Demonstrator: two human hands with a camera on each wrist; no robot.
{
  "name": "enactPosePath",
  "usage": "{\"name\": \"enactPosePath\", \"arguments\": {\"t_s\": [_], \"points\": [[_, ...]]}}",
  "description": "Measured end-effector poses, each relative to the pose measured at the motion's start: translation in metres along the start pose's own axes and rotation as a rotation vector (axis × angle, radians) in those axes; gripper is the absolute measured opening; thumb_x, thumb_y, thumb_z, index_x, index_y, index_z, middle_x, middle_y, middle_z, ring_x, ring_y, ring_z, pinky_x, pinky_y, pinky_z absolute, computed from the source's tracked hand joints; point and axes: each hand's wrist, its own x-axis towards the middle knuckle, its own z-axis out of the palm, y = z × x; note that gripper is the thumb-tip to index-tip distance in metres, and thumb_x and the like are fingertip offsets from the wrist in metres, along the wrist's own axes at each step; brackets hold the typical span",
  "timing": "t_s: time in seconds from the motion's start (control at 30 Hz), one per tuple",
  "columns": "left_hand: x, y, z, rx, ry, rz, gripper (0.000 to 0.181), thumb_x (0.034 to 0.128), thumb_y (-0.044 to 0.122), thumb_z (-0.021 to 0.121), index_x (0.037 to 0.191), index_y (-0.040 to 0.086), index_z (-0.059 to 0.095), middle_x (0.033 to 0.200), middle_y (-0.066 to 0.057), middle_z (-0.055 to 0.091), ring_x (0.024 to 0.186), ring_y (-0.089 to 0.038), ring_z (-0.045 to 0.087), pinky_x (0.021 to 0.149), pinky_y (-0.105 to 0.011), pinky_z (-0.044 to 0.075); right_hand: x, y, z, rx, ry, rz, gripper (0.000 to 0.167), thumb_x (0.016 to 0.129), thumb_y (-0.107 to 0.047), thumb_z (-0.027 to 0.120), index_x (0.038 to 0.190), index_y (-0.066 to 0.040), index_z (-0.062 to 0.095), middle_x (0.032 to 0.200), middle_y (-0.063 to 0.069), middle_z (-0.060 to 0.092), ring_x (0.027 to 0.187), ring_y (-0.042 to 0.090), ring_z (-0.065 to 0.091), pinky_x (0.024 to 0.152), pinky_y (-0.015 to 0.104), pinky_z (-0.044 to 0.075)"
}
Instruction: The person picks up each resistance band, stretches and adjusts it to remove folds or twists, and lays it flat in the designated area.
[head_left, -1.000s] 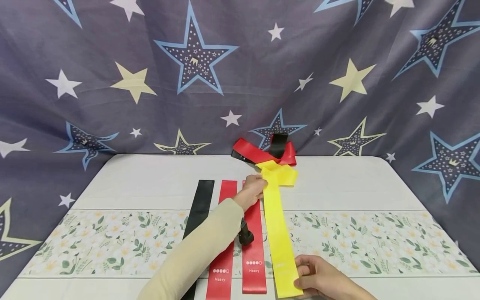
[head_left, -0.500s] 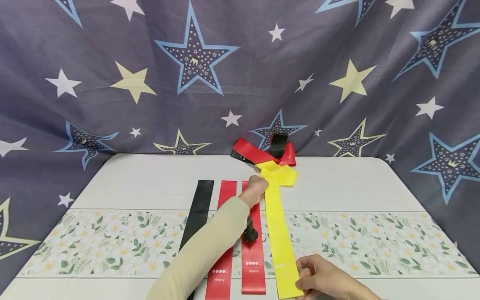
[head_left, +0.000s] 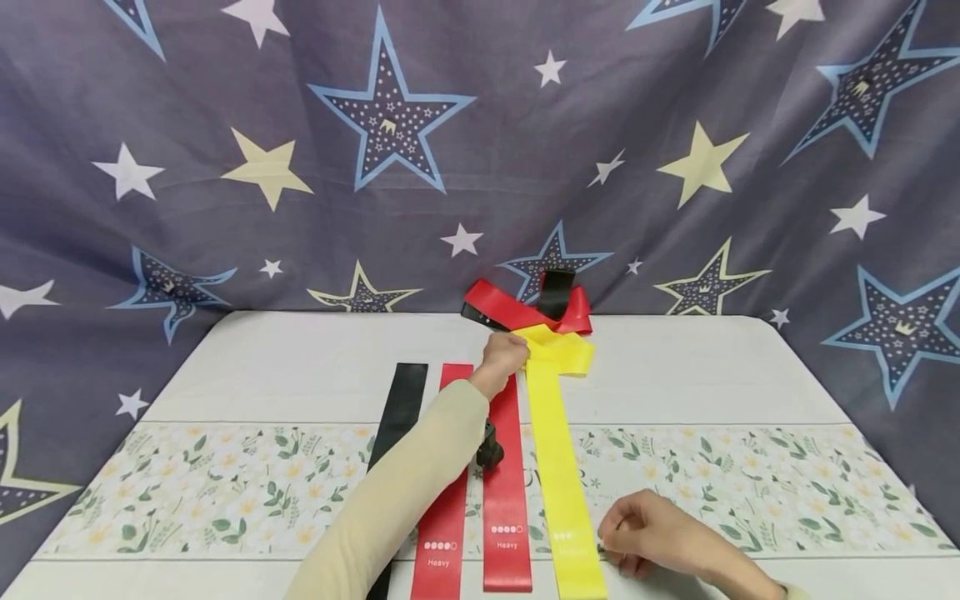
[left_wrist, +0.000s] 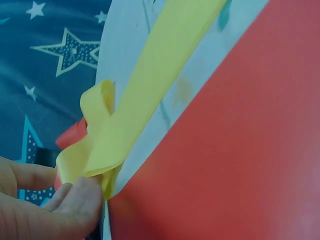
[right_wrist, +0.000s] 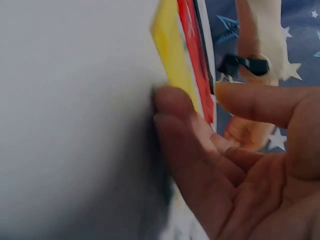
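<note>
A yellow exercise band [head_left: 555,467] lies lengthwise on the table, right of two red exercise bands [head_left: 507,500] [head_left: 438,550] marked "Heavy" and a black band [head_left: 401,400]. Curled yellow band material [head_left: 573,354] sits at its far end; whether it is the same piece, I cannot tell. My left hand [head_left: 504,357] is at that far end, its fingertips beside or lightly touching the yellow edge, thumb and fingers apart in the left wrist view. Near the band's close end, my right hand [head_left: 648,533] hovers just right of it with loosely bent fingers, holding nothing.
Behind the yellow heap lies a tangle of red bands [head_left: 504,304] and black bands [head_left: 557,293], against the star-patterned curtain [head_left: 480,167]. A white tablecloth [head_left: 300,358] with a floral strip covers the table. My left forearm crosses over the black and red bands.
My right hand has let go of the yellow band's near end and shifted slightly right and away. My left hand has moved a little left and farther back from the band.
</note>
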Motion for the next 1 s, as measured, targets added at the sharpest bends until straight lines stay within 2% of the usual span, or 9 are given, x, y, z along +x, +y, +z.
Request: {"name": "enactPosePath", "arguments": {"t_s": [0.13, 0.27, 0.37, 0.5, 0.67, 0.77, 0.83, 0.93, 1.0], "points": [[0.001, 0.0, -0.004, 0.018, 0.028, 0.024, 0.029, 0.0873, 0.003, 0.052, 0.115, -0.002, 0.06, 0.109, -0.015, 0.06, 0.079, -0.021, 0.053, 0.066, -0.027, 0.043, 0.001, -0.002, -0.011, -0.017, 0.024, -0.024, 0.017, 0.091, -0.012, 0.059, 0.093, 0.005, 0.062, 0.073, 0.004, 0.064, 0.062, 0.015, 0.06, 0.055, 0.027, 0.051], [0.003, 0.001, -0.005, 0.053, 0.073, 0.021, 0.024, 0.0874, 0.004, 0.054, 0.11, -0.001, 0.061, 0.097, -0.011, 0.06, 0.076, -0.019, 0.052, 0.064, -0.025, 0.044, 0.005, -0.004, -0.019, -0.016, 0.016, -0.05, 0.019, 0.092, -0.012, 0.058, 0.095, 0.006, 0.061, 0.075, 0.004, 0.063, 0.064, 0.015, 0.06, 0.055, 0.025, 0.051], [0.007, 0.0, -0.007, 0.095, 0.075, -0.019, 0.003, 0.0864, 0.003, 0.055, 0.087, 0.001, 0.057, 0.076, -0.007, 0.051, 0.063, -0.016, 0.044, 0.058, -0.025, 0.04, 0.01, -0.004, -0.022, -0.018, 0.01, -0.057, 0.02, 0.092, -0.012, 0.057, 0.096, 0.007, 0.061, 0.077, 0.004, 0.064, 0.066, 0.015, 0.061, 0.057, 0.026, 0.052], [0.016, -0.004, -0.008, 0.161, 0.045, -0.055, 0.027, 0.0838, 0.0, 0.053, 0.063, 0.009, 0.038, 0.057, -0.002, 0.034, 0.048, -0.015, 0.029, 0.049, -0.026, 0.031, 0.017, -0.007, -0.025, -0.027, 0.024, -0.055, 0.022, 0.092, -0.013, 0.057, 0.098, 0.007, 0.062, 0.079, 0.006, 0.066, 0.068, 0.015, 0.062, 0.06, 0.028, 0.054], [0.024, -0.007, -0.008, 0.201, 0.055, -0.006, 0.037, 0.0817, -0.002, 0.051, 0.053, 0.012, 0.034, 0.048, 0.0, 0.027, 0.043, -0.014, 0.019, 0.043, -0.027, 0.023, 0.031, -0.013, -0.027, -0.029, 0.058, -0.04, 0.023, 0.093, -0.015, 0.057, 0.102, 0.007, 0.062, 0.081, 0.007, 0.066, 0.072, 0.016, 0.064, 0.065, 0.032, 0.056], [0.024, -0.007, -0.008, 0.195, 0.064, 0.032, 0.035, 0.0821, -0.001, 0.052, 0.053, 0.012, 0.037, 0.048, 0.0, 0.029, 0.045, -0.015, 0.019, 0.044, -0.026, 0.023, 0.04, -0.017, -0.029, -0.04, 0.087, -0.045, 0.023, 0.094, -0.013, 0.056, 0.103, 0.007, 0.062, 0.082, 0.008, 0.067, 0.072, 0.017, 0.064, 0.066, 0.033, 0.056], [0.022, -0.005, -0.007, 0.171, 0.07, 0.051, 0.03, 0.0821, 0.001, 0.055, 0.056, 0.011, 0.044, 0.054, -0.001, 0.039, 0.049, -0.015, 0.03, 0.046, -0.026, 0.03, 0.047, -0.019, -0.03, -0.048, 0.114, -0.045, 0.022, 0.093, -0.012, 0.056, 0.103, 0.007, 0.062, 0.083, 0.008, 0.068, 0.072, 0.017, 0.065, 0.065, 0.033, 0.056], [0.018, -0.002, -0.006, 0.121, 0.073, 0.073, 0.013, 0.0817, 0.003, 0.059, 0.069, 0.005, 0.06, 0.076, -0.004, 0.059, 0.067, -0.017, 0.052, 0.056, -0.027, 0.046, 0.058, -0.023, -0.033, -0.052, 0.16, -0.044, 0.021, 0.093, -0.011, 0.056, 0.103, 0.007, 0.061, 0.084, 0.009, 0.068, 0.071, 0.016, 0.065, 0.065, 0.033, 0.056], [0.015, 0.003, -0.004, 0.072, 0.066, 0.08, 0.006, 0.0822, 0.005, 0.061, 0.082, 0.002, 0.066, 0.095, -0.008, 0.066, 0.084, -0.022, 0.06, 0.067, -0.031, 0.053, 0.065, -0.025, -0.034, -0.051, 0.195, -0.045, 0.02, 0.093, -0.01, 0.056, 0.101, 0.007, 0.061, 0.084, 0.01, 0.068, 0.071, 0.016, 0.064, 0.066, 0.033, 0.056]]}}
